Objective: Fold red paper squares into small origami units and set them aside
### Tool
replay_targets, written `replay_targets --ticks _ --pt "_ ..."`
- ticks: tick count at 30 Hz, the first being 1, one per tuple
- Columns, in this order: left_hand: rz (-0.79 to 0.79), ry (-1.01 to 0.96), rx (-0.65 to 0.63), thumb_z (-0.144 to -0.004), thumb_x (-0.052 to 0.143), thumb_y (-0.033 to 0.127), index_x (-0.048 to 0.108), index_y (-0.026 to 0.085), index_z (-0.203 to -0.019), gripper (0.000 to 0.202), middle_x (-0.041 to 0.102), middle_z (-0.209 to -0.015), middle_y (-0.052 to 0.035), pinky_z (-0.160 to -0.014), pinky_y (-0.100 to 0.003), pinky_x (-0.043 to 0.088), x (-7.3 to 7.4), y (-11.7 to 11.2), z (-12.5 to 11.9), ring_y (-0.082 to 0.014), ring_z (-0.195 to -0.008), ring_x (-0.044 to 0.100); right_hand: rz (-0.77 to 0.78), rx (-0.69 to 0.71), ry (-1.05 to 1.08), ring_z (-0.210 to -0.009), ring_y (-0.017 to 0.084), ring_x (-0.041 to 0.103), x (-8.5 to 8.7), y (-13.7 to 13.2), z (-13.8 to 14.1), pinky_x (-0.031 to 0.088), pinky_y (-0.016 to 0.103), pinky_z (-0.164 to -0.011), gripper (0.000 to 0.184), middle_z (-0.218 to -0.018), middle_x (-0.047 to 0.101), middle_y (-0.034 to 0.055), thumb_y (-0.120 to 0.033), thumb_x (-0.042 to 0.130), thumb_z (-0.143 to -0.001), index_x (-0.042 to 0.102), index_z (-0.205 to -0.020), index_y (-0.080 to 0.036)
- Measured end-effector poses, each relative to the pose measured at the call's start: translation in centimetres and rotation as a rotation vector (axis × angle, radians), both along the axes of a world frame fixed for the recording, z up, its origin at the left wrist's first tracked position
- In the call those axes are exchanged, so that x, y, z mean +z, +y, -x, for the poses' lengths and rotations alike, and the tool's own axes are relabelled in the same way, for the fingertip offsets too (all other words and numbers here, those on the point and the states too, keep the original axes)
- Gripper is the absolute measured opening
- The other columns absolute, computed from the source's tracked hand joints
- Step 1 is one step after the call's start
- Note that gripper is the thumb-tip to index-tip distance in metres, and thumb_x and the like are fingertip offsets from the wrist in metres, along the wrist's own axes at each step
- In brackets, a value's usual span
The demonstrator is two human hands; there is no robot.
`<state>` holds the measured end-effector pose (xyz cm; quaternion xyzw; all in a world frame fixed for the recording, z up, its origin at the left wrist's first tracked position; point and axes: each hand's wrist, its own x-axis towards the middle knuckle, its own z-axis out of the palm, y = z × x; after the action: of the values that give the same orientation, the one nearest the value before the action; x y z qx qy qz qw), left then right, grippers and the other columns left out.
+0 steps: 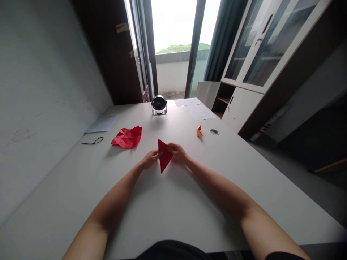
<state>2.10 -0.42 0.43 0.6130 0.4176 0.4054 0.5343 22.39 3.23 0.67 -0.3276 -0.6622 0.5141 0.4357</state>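
Observation:
A red sheet of paper folded into a triangle (165, 159) is held above the white table (173, 209), between both hands. On its left edge my left hand (151, 159) is closed, the thumb lying over the front face. My right hand (177, 152) pinches the triangle at its upper right side, thumb in front. The fingers behind the paper are hidden. To the left lies a creased, partly unfolded red sheet (127, 137). A small folded orange paper figure (199, 131) stands on the table to the right of my right hand.
A round black and silver device on a stand (159, 105) is at the table's far side. White papers (200, 111) lie at the far right, more papers (101, 123) by the left wall. A black cable tie (93, 141) and a round table hole (214, 132) are also visible.

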Motion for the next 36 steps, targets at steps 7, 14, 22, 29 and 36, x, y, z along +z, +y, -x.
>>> replay_targets --ticks 7,14,22,29,36 --pt "0.085 -0.007 -0.060 -0.078 0.068 0.059 0.074 0.011 -0.092 0.050 0.071 -0.080 -0.0084 -0.064 -0.026 0.045 0.3 -0.1 0.6 -0.0188 -0.068 0.062 0.043 0.052 -0.016 -0.064 0.014 0.054 0.5 -0.4 -0.3 0.043 0.025 -0.058 0.039 -0.071 0.063 0.0006 -0.055 0.064 -0.080 0.066 -0.082 -0.017" --pt "0.143 0.171 -0.268 -0.075 0.071 0.044 0.073 0.013 -0.078 0.031 0.071 -0.073 -0.0069 -0.055 -0.025 0.043 1.9 -1.0 0.9 -0.0183 -0.060 0.060 -0.059 0.015 0.000 -0.062 0.013 0.049 1.3 -0.6 -0.1 0.042 0.027 -0.060 0.041 -0.065 0.056 -0.0004 -0.057 0.061 -0.084 0.058 -0.071 -0.018" --pt "0.126 0.298 -0.324 -0.081 0.062 0.043 0.071 0.012 -0.087 0.033 0.070 -0.079 -0.0042 -0.062 -0.023 0.042 2.2 -1.3 0.5 -0.0156 -0.067 0.059 -0.152 -0.106 -0.009 -0.060 0.013 0.044 0.7 -0.3 0.3 0.038 0.026 -0.055 0.037 -0.064 0.052 -0.0014 -0.055 0.060 -0.086 0.059 -0.076 -0.019" --pt "0.111 0.155 -0.263 -0.084 0.063 0.054 0.071 0.009 -0.106 0.050 0.071 -0.087 -0.0078 -0.062 -0.024 0.041 1.2 -1.0 0.4 -0.0170 -0.070 0.060 -0.162 -0.216 -0.024 -0.058 0.013 0.042 1.2 -0.3 -0.1 0.037 0.027 -0.054 0.039 -0.062 0.051 -0.0016 -0.056 0.057 -0.087 0.056 -0.073 -0.020" --pt "0.123 0.022 -0.183 -0.086 0.064 0.054 0.070 0.009 -0.117 0.055 0.073 -0.096 -0.0115 -0.065 -0.026 0.044 0.6 -0.6 0.4 -0.0197 -0.074 0.064 -0.129 -0.182 -0.075 -0.057 0.012 0.041 0.5 -0.3 0.2 0.034 0.025 -0.053 0.043 -0.062 0.050 -0.0025 -0.060 0.054 -0.087 0.053 -0.070 -0.020"
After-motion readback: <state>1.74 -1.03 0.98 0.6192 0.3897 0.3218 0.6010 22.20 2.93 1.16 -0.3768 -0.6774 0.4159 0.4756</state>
